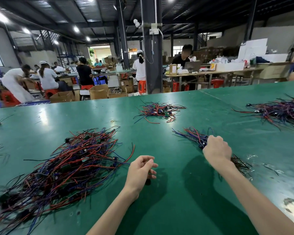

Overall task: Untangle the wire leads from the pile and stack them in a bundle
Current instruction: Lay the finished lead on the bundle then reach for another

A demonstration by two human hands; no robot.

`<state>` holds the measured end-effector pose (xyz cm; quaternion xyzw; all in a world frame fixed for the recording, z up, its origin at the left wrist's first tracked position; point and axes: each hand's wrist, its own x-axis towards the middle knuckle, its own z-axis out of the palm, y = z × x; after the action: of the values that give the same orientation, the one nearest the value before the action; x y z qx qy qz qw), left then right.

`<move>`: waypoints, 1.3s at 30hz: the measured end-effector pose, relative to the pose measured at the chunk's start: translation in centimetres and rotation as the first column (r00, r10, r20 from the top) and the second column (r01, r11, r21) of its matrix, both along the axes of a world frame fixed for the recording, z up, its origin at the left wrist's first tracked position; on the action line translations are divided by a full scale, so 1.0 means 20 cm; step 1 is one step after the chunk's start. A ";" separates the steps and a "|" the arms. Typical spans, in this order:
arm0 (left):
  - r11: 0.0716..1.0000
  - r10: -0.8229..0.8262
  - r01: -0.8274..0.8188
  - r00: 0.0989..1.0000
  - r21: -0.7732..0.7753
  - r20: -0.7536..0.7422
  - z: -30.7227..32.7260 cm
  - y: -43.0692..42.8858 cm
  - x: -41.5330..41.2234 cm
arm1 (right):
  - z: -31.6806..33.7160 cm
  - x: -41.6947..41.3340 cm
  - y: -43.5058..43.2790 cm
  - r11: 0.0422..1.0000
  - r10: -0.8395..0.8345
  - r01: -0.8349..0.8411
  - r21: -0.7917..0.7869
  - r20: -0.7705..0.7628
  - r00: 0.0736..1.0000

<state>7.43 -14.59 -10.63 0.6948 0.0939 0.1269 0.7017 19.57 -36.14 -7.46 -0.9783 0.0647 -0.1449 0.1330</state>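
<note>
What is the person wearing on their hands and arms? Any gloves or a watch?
Nothing that shows. The left hand and the right hand have no gloves. Both arms are bare all the way to the bottom edge of the picture, with no sleeves in view. No watch, bracelet or ring can be seen on either one.

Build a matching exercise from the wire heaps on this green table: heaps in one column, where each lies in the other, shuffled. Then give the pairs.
1. biggest pile
2. smallest pile
3. bundle
4. purplish pile

A. gripped by the right hand
B. far right, cut off by the frame
C. near left, beside the left hand
D. far middle of the table

Pairs: 1-C, 2-D, 3-A, 4-B.
</note>
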 end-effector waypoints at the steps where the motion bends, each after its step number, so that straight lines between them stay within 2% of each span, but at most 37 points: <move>1: 1.000 0.003 -0.003 1.000 0.008 0.001 0.00 0.00 0.00 | -0.01 -0.02 0.04 0.999 0.036 -0.034 -0.036 0.050 0.998; 4: 0.999 0.010 -0.010 1.000 0.032 0.004 0.00 -0.01 0.00 | -0.08 -0.10 0.18 0.974 0.223 -0.216 -0.073 0.112 0.968; 8: 0.991 0.028 -0.031 0.999 0.130 0.028 -0.02 0.00 -0.04 | -0.20 -0.16 0.30 0.895 0.442 -0.442 0.056 0.022 0.897; 10: 0.969 0.025 -0.039 0.998 0.244 0.061 -0.02 0.03 -0.08 | -0.23 -0.16 0.32 0.884 0.464 -0.465 0.047 0.045 0.885; 12: 0.899 0.051 -0.115 0.986 0.423 0.160 0.01 0.10 -0.11 | -0.24 -0.16 0.32 0.887 0.460 -0.461 0.016 0.062 0.886; 14: 0.771 0.098 -0.253 0.954 0.585 0.283 0.06 0.22 -0.12 | -0.24 -0.15 0.33 0.884 0.468 -0.465 -0.055 0.056 0.882; 16: 0.585 0.136 -0.338 0.937 0.737 0.322 0.12 0.37 -0.10 | -0.24 -0.16 0.34 0.874 0.481 -0.475 -0.098 0.045 0.876; 18: 0.378 0.153 -0.276 0.960 0.884 0.234 0.16 0.49 -0.06 | -0.24 -0.16 0.34 0.871 0.486 -0.480 -0.106 0.042 0.873; 21: 0.095 0.224 -0.046 0.974 0.994 0.024 0.14 0.58 -0.03 | -0.24 -0.17 0.34 0.867 0.492 -0.485 -0.113 0.042 0.870; 23: -0.008 0.249 0.020 0.968 1.000 -0.018 0.12 0.60 -0.02 | -0.24 -0.18 0.34 0.861 0.503 -0.497 -0.109 0.036 0.864; 27: -0.129 0.268 0.009 0.963 0.992 0.026 0.11 0.60 0.02 | -0.23 -0.18 0.34 0.858 0.510 -0.505 -0.098 0.037 0.859; 29: -0.223 0.270 0.051 0.963 0.974 0.011 0.11 0.59 0.03 | -0.23 -0.18 0.34 0.859 0.508 -0.503 -0.095 0.037 0.861; 31: -0.253 0.274 0.072 0.962 0.965 0.001 0.12 0.59 0.05 | -0.23 -0.18 0.33 0.858 0.510 -0.506 -0.085 0.037 0.859; 35: -0.224 0.266 0.027 0.963 0.974 0.035 0.12 0.57 0.06 | -0.23 -0.18 0.32 0.853 0.522 -0.520 -0.044 0.044 0.852; 39: -0.139 0.183 -0.165 0.965 0.976 0.189 0.16 0.52 0.04 | -0.22 -0.18 0.33 0.856 0.516 -0.516 -0.018 0.049 0.855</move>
<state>8.18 -4.12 -7.53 0.9654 0.0636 0.2419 -0.0730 16.00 -29.59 -11.94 -0.9561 -0.2035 -0.1292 0.1666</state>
